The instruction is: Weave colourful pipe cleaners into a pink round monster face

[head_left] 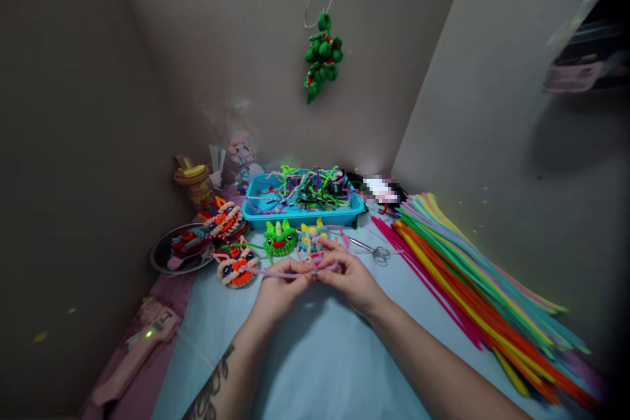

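My left hand (281, 289) and my right hand (350, 275) meet over the light blue table mat (315, 354), fingers pinched together. Both are closed on a lilac pipe cleaner (270, 272) that sticks out to the left of my left hand. My right hand also touches a small pink looped pipe-cleaner piece (331, 256). Just beyond the hands lie a green fuzzy figure (279, 239) and a yellow and blue one (311, 233). An orange and white fuzzy figure (235, 268) lies left of my left hand.
A blue tray (300, 215) of pipe-cleaner scraps stands behind. Small scissors (374, 251) lie right of the hands. A long bundle of coloured pipe cleaners (482, 289) fans along the right. A metal bowl (180, 251), a jar (193, 182) and a pink glue gun (135, 354) stand left. A green ornament (322, 56) hangs above.
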Tool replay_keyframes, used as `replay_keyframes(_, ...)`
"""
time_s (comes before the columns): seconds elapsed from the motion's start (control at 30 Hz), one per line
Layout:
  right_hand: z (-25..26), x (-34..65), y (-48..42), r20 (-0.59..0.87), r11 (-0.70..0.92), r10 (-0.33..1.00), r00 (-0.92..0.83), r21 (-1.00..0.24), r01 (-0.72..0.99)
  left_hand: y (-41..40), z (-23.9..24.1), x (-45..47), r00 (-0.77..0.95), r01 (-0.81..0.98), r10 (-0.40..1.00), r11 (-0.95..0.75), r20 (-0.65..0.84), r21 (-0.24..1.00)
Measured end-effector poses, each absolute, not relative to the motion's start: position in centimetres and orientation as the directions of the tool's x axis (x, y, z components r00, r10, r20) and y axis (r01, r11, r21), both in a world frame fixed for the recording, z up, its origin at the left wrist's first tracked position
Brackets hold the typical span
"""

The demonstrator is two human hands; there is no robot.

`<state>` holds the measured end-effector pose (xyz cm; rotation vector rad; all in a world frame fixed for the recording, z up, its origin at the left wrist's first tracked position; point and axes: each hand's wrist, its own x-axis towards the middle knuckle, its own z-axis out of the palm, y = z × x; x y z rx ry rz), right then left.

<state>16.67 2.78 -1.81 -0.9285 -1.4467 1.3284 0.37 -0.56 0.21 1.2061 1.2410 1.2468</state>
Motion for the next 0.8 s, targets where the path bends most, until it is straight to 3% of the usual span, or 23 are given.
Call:
replay_keyframes(0.23, -1.4, 16.8, 2.9, 0.162, 0.175, 0.947, -0.279, -0.984, 0.021, -0.4, 0.4, 0.1, -0.033, 0.049, 0.999, 0.011, -0.009, 0.999)
replay_keyframes(0.47, -0.6, 17.0, 2.6, 0.228, 0.300, 0.909, -0.349, -0.939, 0.168, 0.0, -0.4, 0.1, -0.058, -0.085, 0.998, -0.007, 0.002, 0.996)
replay_keyframes(0.67, -0.6, 16.8, 2.4, 0.228, 0.301, 0.905, -0.358, -0.939, 0.164, -0.2, -1.0, 0.3, -0.141, 0.101, 0.983, -0.102, 0.116, 0.990)
replay_keyframes(0.8, -0.6, 16.4, 2.3, 0.230, 0.272, 0.937, -0.263, -0.953, 0.134, -0.7, -0.9, 0.4, -0.138, 0.290, 0.963, -0.185, 0.233, 0.939)
